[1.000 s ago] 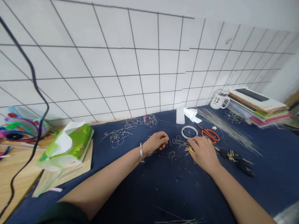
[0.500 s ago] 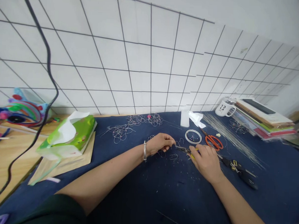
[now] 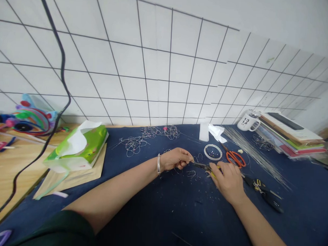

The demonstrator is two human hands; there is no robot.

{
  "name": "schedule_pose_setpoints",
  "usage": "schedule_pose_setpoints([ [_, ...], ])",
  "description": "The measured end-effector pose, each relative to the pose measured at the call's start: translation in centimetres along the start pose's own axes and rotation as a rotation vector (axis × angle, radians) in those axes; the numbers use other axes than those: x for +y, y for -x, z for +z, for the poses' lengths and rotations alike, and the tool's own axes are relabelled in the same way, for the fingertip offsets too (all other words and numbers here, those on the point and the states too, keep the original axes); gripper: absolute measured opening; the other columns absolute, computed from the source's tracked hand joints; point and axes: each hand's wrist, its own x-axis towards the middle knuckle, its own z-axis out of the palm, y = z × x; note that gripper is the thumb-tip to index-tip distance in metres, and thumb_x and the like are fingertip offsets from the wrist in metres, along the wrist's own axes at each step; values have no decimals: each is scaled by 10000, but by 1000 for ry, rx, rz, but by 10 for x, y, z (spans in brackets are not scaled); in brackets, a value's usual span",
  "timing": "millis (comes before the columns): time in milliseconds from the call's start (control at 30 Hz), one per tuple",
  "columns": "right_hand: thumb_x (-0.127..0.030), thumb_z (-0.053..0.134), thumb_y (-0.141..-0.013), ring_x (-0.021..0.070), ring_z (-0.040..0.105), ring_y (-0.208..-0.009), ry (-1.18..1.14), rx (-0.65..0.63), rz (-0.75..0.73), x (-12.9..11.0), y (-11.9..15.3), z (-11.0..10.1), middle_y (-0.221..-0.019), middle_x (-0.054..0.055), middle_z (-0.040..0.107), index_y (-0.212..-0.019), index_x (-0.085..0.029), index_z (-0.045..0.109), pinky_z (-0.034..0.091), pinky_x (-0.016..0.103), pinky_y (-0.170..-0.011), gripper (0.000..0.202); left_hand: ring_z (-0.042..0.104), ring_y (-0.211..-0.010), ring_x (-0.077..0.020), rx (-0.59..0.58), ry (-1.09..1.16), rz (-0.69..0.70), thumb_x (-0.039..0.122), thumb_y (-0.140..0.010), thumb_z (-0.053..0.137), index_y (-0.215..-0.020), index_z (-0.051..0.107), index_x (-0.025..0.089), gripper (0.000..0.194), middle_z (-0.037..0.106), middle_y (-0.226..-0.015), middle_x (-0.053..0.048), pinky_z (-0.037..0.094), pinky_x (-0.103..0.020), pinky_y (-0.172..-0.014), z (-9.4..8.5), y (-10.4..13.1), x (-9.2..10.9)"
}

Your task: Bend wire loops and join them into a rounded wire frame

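My left hand (image 3: 178, 159) pinches a thin wire between thumb and fingertips, most of the wire hidden by the fingers. In my right hand (image 3: 228, 178) is a pair of pliers (image 3: 201, 165) with yellow handles, its jaws pointing left and reaching the left fingertips. Whether the jaws grip the wire is too small to tell. Just below the pliers lies a small bent piece of wire (image 3: 191, 173) on the dark blue cloth (image 3: 160, 210). A round white dish (image 3: 213, 152) with small beads sits behind the right hand, beside orange-handled scissors (image 3: 235, 158).
Tangled wire coils (image 3: 133, 146) lie at the back left. A bundle of straight wires (image 3: 256, 156) and black-handled cutters (image 3: 264, 192) are on the right. A mug (image 3: 247, 122) stands by stacked books (image 3: 294, 136). A green tissue pack (image 3: 89, 145) lies left.
The pliers' jaws have come closer to the left fingertips. The whole view has shifted slightly, while both hands keep their hold.
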Motion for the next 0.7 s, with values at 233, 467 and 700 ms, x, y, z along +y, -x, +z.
schedule_pose_setpoints([
  [233, -229, 536, -799, 186, 451, -803, 2, 119, -51, 2, 1, 4, -911, 58, 575, -1066, -247, 549, 299, 331, -711, 268, 327, -408, -17, -76, 2, -47, 234, -643, 669, -744, 574, 91, 199, 429, -524, 43, 210, -145, -374, -2, 2, 4],
  [467, -224, 578, -776, 171, 451, -792, 3, 191, -87, 3, 1, 6, -894, 53, 575, -1046, -242, 563, 303, 326, -718, 272, 313, -410, -21, -152, -6, -81, 231, -653, 673, -760, 586, 82, 203, 410, -485, 46, 218, -145, -380, -8, 2, 5],
  [700, -210, 580, -772, 164, 446, -777, -4, 184, -95, 2, 3, 6, -884, 43, 577, -1042, -253, 566, 300, 323, -720, 274, 310, -403, -23, -210, -26, -93, 238, -674, 664, -764, 592, 83, 193, 403, -470, 45, 215, -148, -378, -10, 2, 5],
])
